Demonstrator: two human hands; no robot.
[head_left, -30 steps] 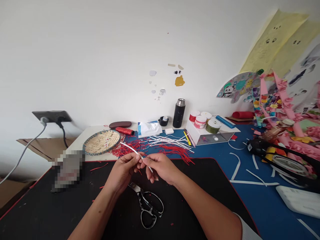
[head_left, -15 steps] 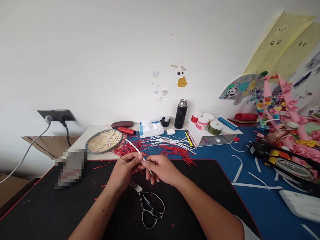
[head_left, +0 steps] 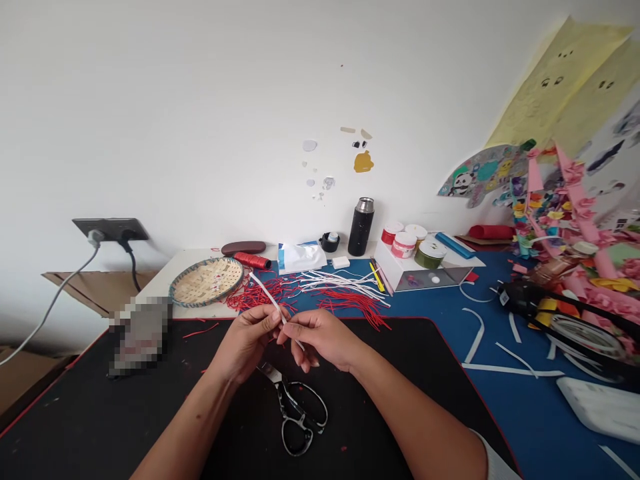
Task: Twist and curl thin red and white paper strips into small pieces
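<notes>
Head camera looks down on a left hand (head_left: 247, 343) and a right hand (head_left: 325, 340) raised together above a black desk mat (head_left: 75, 407). The fingers of both hands are closed in a pinch on a thin white paper strip (head_left: 266, 293), with the fingertips meeting around it and hiding its middle. Its upper end sticks out past the left hand towards a woven bamboo basket (head_left: 186, 301), and its lower end pokes out just below the right hand's fingers. Directly under the hands, black-handled scissors (head_left: 300, 415) lie on the mat, touching neither hand. Beyond the hands, a tangle of red paper strips (head_left: 255, 300) spreads beside the basket, and a bundle of white paper strips (head_left: 340, 283) lies next to it. Along the back of the worktop (head_left: 160, 287) stand a red thread spool (head_left: 251, 261), a tissue packet (head_left: 300, 258), a black flask (head_left: 361, 227) and paint jars (head_left: 404, 245) on a white box (head_left: 415, 280). To the right, loose white offcuts (head_left: 475, 337) lie on a blue mat (head_left: 525, 413), and a pink paper craft (head_left: 565, 227) rises against the wall. A blurred object (head_left: 143, 333) sits at the mat's far left.
</notes>
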